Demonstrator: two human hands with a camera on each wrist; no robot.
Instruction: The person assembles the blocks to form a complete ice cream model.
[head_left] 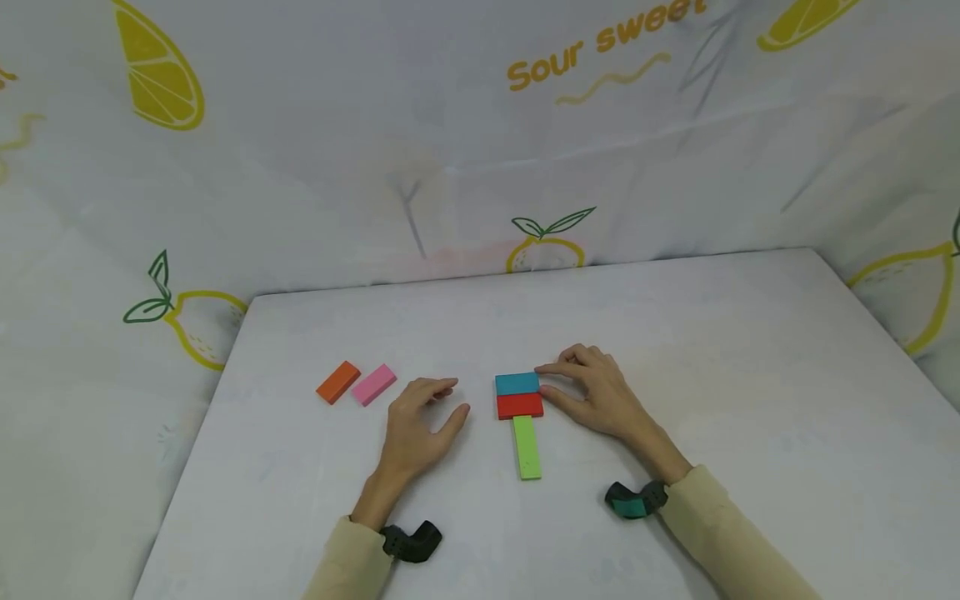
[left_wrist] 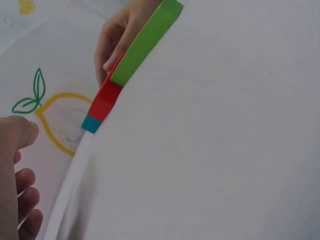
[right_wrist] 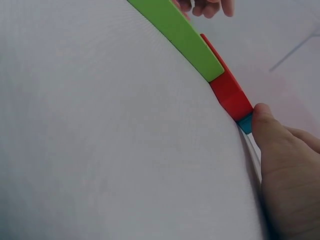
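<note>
A blue block (head_left: 517, 383) lies flat against the far long side of a red block (head_left: 519, 406). From the red block's near side a light green block (head_left: 527, 448) runs toward the person. My right hand (head_left: 600, 396) pinches the right end of the blue block, index fingertip at its far corner and thumb by the seam with the red one. In the right wrist view the thumb (right_wrist: 265, 125) covers part of the blue block. My left hand (head_left: 416, 429) is held to the left of the blocks, thumb and fingers apart, with nothing between them.
An orange block (head_left: 338, 382) and a pink block (head_left: 374, 385) lie side by side, slanted, left of my left hand. The white table (head_left: 712, 333) ends at a lemon-printed cloth (head_left: 337, 167) behind it. Each wrist wears a dark band device.
</note>
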